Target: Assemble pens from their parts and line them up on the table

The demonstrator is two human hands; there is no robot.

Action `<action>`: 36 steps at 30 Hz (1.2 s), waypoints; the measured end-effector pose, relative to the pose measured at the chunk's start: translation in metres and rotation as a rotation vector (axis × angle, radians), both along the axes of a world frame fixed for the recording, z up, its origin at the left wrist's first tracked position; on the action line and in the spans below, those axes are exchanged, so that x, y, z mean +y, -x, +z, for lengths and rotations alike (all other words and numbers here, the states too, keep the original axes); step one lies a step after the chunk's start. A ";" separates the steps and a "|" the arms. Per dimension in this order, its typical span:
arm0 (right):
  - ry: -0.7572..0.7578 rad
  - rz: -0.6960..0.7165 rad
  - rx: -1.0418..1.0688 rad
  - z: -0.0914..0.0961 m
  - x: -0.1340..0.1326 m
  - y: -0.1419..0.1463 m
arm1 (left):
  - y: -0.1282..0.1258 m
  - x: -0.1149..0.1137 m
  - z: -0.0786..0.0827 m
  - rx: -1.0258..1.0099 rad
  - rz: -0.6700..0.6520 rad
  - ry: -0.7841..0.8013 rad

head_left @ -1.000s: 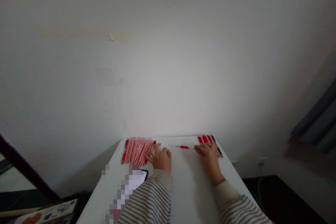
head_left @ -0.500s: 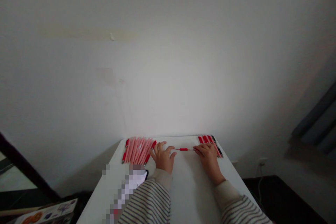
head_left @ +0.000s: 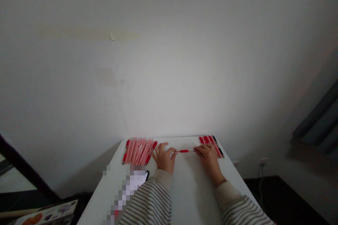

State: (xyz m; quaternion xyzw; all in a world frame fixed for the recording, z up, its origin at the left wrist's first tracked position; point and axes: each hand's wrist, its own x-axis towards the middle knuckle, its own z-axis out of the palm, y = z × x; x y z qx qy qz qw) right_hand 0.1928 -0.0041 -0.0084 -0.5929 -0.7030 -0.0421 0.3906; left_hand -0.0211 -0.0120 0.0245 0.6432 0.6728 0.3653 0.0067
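Note:
A slim pen (head_left: 184, 151) with a bright red middle section lies level between my two hands, just over the white table. My left hand (head_left: 166, 160) pinches its thin left end between thumb and forefinger, other fingers spread. The right end is in the closed fingers of my right hand (head_left: 208, 156), which partly hide it. Left of my left hand lies a row of pink pens (head_left: 138, 151) with red parts at their ends. Beyond my right hand is a smaller group of red and pink pens (head_left: 206, 140), partly covered by the hand, with a black-ended pen (head_left: 221, 152) beside it.
The white table (head_left: 185, 190) stands against a pale wall (head_left: 169, 77). A phone-like device (head_left: 134, 181), partly blurred out, lies by my left forearm. At lower left is a printed box (head_left: 50, 214); a cable (head_left: 261, 186) hangs at right.
My left thumb and forefinger have closed on the pen's left end; they were apart before. The pen has shifted very slightly left and toward me. My right hand keeps its grip.

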 end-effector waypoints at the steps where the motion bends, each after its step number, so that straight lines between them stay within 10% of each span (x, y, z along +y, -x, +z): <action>1: -0.002 -0.003 -0.001 0.000 0.000 0.000 | 0.000 0.000 0.001 0.003 0.007 0.002; 36: -0.009 -0.200 0.051 -0.002 -0.001 -0.005 | 0.018 0.004 0.005 0.050 0.231 0.023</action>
